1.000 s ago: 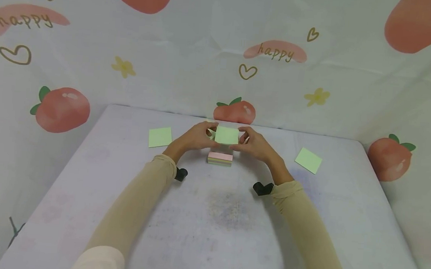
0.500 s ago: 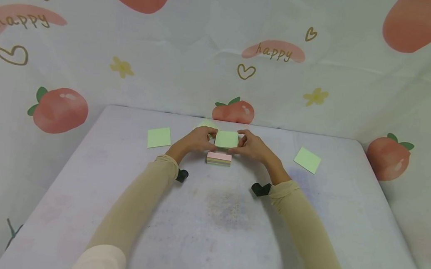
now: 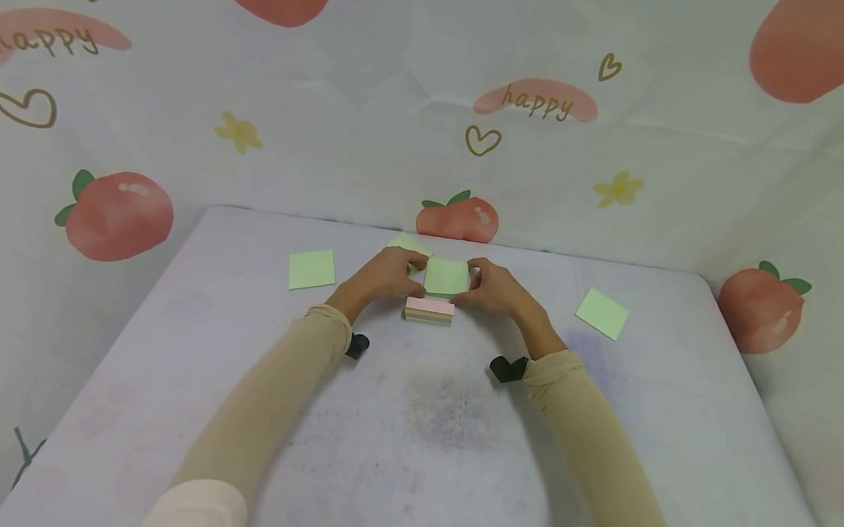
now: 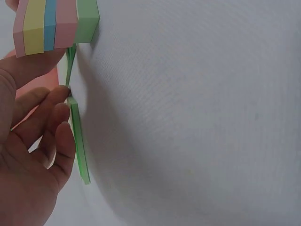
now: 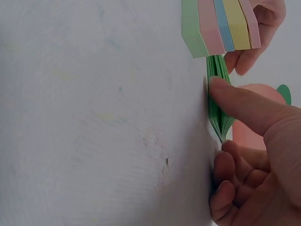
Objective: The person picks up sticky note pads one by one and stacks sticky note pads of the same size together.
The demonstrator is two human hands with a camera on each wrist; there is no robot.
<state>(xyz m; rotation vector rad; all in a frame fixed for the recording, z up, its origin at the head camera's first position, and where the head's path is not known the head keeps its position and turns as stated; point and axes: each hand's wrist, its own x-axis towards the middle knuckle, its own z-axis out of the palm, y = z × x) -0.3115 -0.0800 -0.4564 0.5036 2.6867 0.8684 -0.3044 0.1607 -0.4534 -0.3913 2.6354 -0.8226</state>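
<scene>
The left hand (image 3: 390, 273) and right hand (image 3: 497, 287) each keep a pinching grip, thumb and fingers on the green block (image 3: 446, 277) at its 9 and 3 o'clock edges; the striped stack (image 3: 429, 311) lies just beside it, toward 7 o'clock. Compared with a second ago, the block sits lower, nearer that stack. On the pale surface (image 3: 393, 466), a left pad (image 3: 312, 270) lies at 9 o'clock, a right pad (image 3: 601, 314) at 3, and a partly hidden pad (image 3: 409, 240) at 10. A fruit-printed cloth (image 3: 376, 72) hangs behind.

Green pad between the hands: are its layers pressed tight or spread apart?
Spread apart, at least along the near edge: the right wrist view shows dark gaps between layers of the green pad.
</scene>
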